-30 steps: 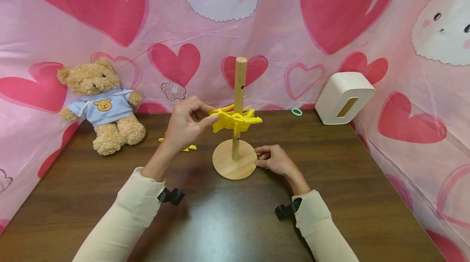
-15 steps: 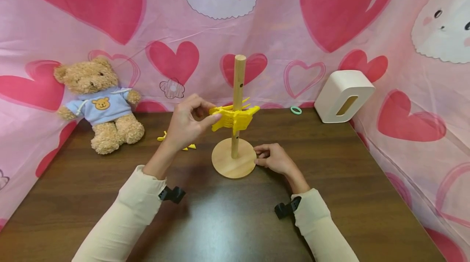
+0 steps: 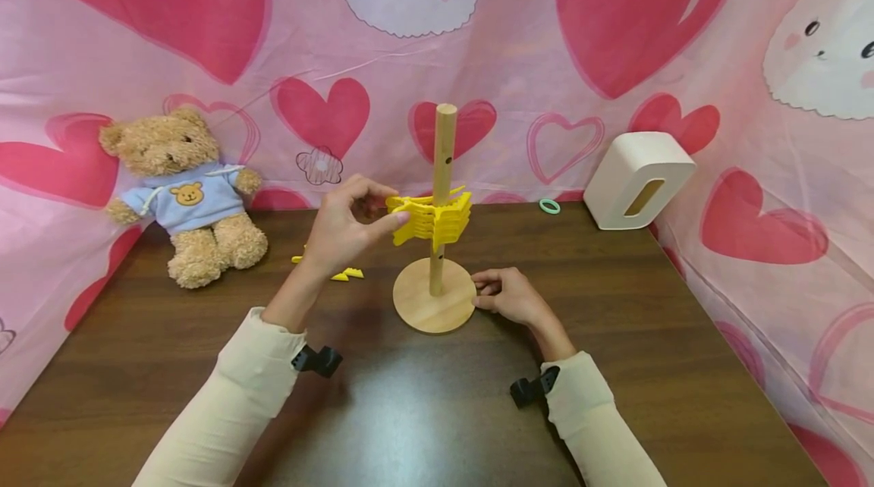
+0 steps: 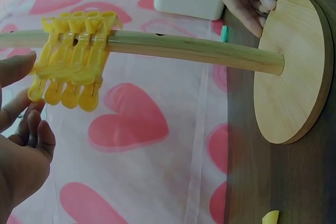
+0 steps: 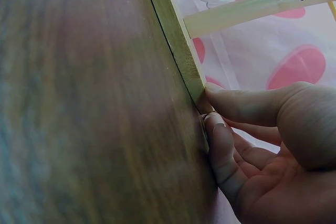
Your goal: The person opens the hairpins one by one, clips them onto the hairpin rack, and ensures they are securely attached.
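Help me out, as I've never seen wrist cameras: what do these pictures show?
No machine here: both grips are a person's bare hands. One view looks down from the head; a small black camera on each wrist shows that grip's work. The left grip pinches yellow plastic clips on an upright, round wooden pole; the right grip holds the edge of its flat, round wooden base. The brown wood-grain table also bears small yellow pieces, a pale-green ring, a white rounded box and a tan plush bear in a blue top.
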{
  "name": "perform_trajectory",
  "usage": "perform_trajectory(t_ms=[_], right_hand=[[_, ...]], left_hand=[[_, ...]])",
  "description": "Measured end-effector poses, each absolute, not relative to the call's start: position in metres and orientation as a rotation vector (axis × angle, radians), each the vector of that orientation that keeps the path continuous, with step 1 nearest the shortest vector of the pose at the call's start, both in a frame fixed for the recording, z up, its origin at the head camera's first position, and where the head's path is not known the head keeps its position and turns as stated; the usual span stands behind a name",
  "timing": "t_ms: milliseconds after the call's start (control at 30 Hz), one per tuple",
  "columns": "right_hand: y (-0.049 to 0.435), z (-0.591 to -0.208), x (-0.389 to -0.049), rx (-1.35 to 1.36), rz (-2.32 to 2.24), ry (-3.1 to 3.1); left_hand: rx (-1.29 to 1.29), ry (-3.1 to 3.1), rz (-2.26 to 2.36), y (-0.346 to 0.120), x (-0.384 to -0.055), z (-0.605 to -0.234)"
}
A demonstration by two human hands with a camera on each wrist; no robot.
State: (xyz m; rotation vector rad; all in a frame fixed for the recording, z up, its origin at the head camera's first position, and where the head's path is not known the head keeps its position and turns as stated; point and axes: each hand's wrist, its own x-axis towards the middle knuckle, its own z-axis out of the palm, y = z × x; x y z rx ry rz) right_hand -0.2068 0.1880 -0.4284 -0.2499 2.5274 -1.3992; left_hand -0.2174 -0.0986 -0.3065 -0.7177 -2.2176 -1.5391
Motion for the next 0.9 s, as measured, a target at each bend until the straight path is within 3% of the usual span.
perform_trajectory(t_ms=[900], right_hand=[[0.1883, -0.4307, -0.2080, -0.257, -1.418, 2.515]], left_hand=[[-0.715, -2.226, -1.723, -0.1071, -0.2180, -0.3134]])
